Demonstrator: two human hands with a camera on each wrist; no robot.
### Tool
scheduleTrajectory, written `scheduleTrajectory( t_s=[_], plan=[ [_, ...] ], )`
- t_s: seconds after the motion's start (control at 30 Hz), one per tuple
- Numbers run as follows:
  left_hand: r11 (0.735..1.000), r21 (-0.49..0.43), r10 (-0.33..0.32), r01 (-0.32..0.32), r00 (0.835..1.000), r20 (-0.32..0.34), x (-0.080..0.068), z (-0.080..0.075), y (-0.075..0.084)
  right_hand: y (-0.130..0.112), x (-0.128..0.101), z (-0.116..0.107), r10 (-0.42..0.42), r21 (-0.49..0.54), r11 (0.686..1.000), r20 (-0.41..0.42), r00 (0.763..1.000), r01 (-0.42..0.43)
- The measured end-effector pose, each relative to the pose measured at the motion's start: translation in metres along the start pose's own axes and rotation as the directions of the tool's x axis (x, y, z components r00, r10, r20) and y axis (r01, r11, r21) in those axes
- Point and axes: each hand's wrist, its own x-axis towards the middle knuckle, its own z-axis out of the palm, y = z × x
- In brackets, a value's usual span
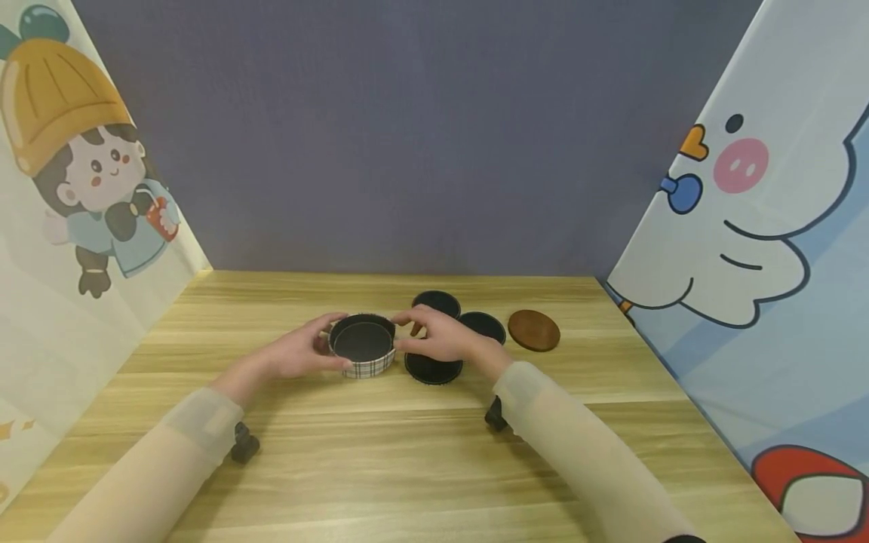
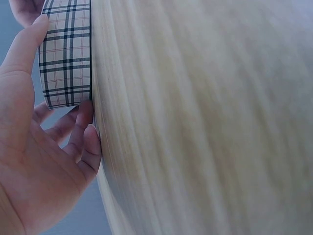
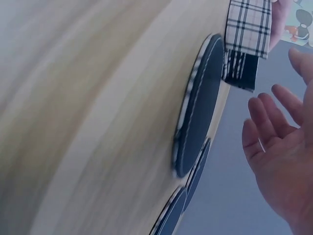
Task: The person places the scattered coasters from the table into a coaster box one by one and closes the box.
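Note:
A round coaster holder (image 1: 372, 368) with a plaid outer wall and black inside stands upright on the table. My left hand (image 1: 299, 353) grips its left side. In the left wrist view, the thumb lies on the plaid wall (image 2: 66, 58) and the other fingers bend round the far side. My right hand (image 1: 440, 335) hovers at the holder's right, fingers spread and slightly bent, holding nothing. The right wrist view shows a gap between those fingers and the holder (image 3: 248, 27), whose wall has a cut-out there. Beneath the right hand lies a black round coaster (image 1: 433, 369) with stitched edge.
Two more black coasters, one at the back (image 1: 437, 302) and one to the right (image 1: 485, 324), lie close to the first. Farther right is a brown round coaster (image 1: 534, 330). A grey panel (image 1: 407, 151) and printed side walls enclose the wooden table (image 1: 380, 467).

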Motion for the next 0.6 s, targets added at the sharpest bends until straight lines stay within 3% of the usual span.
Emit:
scheduleTrajectory(
  t_s=[0.6],
  plan=[
    [1.000,0.018,-0.010,0.010,1.000,-0.007,0.000,0.000,0.002,0.037,-0.061,-0.020,0.062,-0.019,0.998,0.003,0.998,-0.062]
  ],
)
